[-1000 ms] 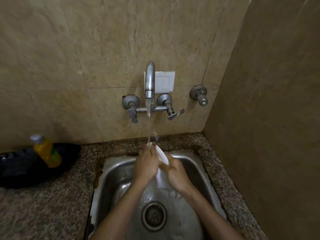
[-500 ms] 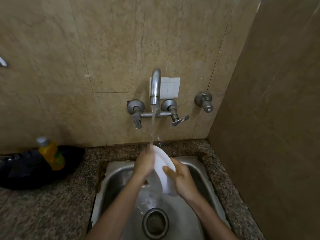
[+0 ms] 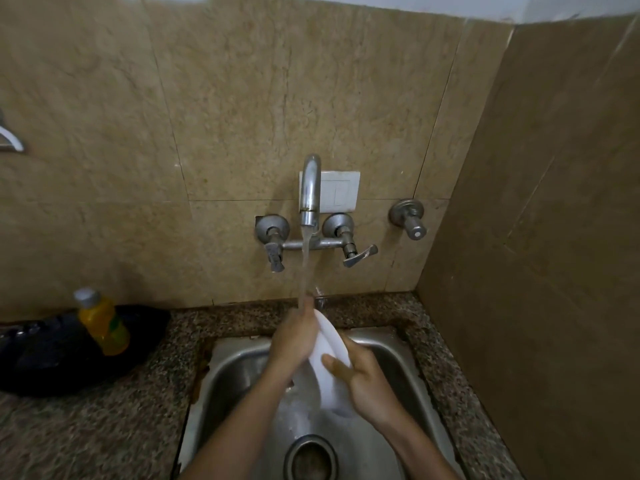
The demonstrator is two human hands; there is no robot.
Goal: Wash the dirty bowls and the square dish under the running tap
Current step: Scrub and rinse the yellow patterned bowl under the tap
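Note:
A white bowl [image 3: 329,362] stands on edge above the steel sink [image 3: 235,372], held between both hands. My right hand [image 3: 367,382] grips its outer side from the right, thumb on the rim. My left hand [image 3: 294,341] presses against its inner side from the left. The stream from the wall tap [image 3: 310,192] falls onto my left hand and the bowl's top edge. Water runs down toward the drain [image 3: 310,457]. Other bowls and the square dish are out of sight.
A yellow bottle [image 3: 102,323] stands on a black pan or tray [image 3: 52,362] on the granite counter left of the sink. Two tap levers [image 3: 358,256] and a separate valve [image 3: 410,220] stick out from the tiled wall. A tiled side wall closes the right.
The camera tilted up, so sink and hands sit lower in the frame. The bowl has turned more on edge and shows more between my hands; both hands keep their hold under the stream.

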